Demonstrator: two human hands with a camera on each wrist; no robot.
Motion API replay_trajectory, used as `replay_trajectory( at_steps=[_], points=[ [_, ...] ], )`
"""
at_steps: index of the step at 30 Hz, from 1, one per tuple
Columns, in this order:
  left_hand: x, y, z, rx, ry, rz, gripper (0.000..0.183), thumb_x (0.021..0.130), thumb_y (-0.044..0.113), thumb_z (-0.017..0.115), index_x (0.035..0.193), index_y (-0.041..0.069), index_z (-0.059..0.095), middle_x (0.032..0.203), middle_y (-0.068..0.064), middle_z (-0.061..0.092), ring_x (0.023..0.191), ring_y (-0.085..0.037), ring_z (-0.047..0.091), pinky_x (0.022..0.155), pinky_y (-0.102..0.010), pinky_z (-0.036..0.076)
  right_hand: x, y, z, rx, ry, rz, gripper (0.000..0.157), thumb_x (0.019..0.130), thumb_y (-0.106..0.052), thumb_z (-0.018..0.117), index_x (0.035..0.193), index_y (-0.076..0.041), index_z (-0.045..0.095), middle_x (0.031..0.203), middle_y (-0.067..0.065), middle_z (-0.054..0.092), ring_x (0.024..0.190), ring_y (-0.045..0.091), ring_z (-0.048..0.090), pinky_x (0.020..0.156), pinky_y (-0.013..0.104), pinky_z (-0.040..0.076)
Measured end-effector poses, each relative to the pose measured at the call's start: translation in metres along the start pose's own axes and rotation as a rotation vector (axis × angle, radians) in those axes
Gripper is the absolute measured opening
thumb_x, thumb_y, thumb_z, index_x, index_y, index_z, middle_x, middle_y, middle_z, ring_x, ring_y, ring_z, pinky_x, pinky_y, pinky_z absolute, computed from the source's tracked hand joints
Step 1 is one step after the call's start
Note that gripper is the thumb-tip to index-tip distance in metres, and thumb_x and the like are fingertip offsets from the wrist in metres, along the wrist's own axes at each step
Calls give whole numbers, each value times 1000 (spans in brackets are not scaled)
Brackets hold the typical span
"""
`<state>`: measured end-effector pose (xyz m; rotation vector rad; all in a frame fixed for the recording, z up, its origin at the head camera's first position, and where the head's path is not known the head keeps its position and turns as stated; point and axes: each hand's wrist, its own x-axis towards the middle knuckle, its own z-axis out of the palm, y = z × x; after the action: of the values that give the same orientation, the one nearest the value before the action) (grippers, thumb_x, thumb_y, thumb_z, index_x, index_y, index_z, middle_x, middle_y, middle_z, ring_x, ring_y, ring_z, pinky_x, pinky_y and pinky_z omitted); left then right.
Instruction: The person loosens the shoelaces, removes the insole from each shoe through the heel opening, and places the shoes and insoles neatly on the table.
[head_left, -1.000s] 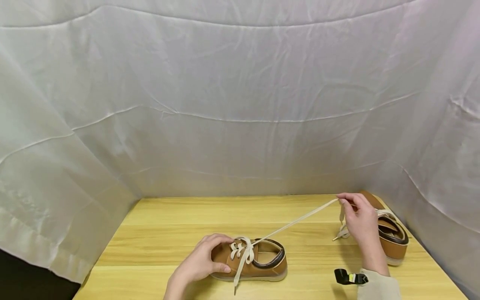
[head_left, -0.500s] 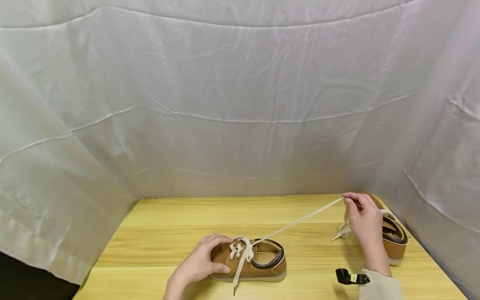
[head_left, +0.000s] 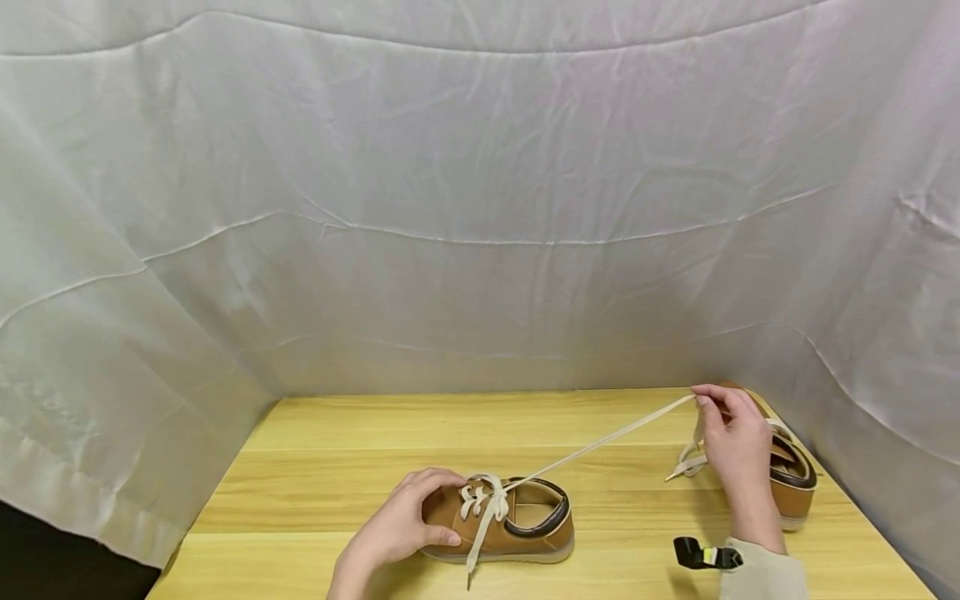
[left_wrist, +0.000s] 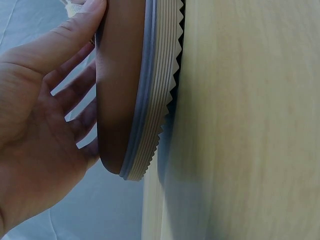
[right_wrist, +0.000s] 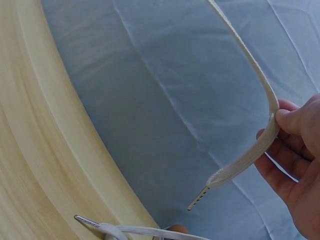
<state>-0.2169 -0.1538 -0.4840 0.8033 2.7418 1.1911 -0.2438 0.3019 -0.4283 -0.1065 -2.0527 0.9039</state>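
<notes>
A brown low shoe (head_left: 532,542) with a dark padded collar stands on the wooden table, toe to the left. My left hand (head_left: 405,518) grips its toe end, thumb on the near side and fingers on the far side; in the left wrist view the ridged sole (left_wrist: 155,95) shows beside the palm. From the shoe's knot, a cream shoelace (head_left: 600,442) runs taut up to my right hand (head_left: 735,437), which pinches it between thumb and fingertips. Below that pinch hangs its loose end with a tip (right_wrist: 198,197). The other lace end (head_left: 477,546) drapes down the shoe's near side.
A second brown shoe (head_left: 791,500) stands at the table's right edge, partly behind my right hand. Its lace (head_left: 686,467) trails left onto the table (head_left: 337,450). Grey cloth (head_left: 480,308) walls the back and sides. A black strap (head_left: 705,554) sticks out from the right sleeve.
My right hand has moved a little to the right, drawing the pinched lace end farther from the knot. My left hand and the shoe stay in place.
</notes>
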Motion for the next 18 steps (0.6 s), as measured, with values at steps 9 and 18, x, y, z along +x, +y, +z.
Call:
replay_trajectory(
  at_steps=[9, 18],
  points=[
    [-1, 0, -1, -4, -3, 0, 66, 77, 36, 91, 137, 28, 64, 142, 7, 61, 135, -31, 49, 114, -62, 39, 0, 2, -4, -4, -7, 61, 15, 102, -5, 64, 108, 1, 75, 105, 14, 68, 88, -18, 43, 75, 5, 37],
    [0, -1, -1, 3, -8, -4, 67, 77, 38, 90, 138, 29, 64, 143, 8, 60, 135, -31, 49, 113, -62, 40, 2, 3, -10, 0, 8, 111, 17, 103, -7, 63, 110, 0, 76, 110, 13, 68, 89, -19, 44, 76, 3, 36]
  ],
)
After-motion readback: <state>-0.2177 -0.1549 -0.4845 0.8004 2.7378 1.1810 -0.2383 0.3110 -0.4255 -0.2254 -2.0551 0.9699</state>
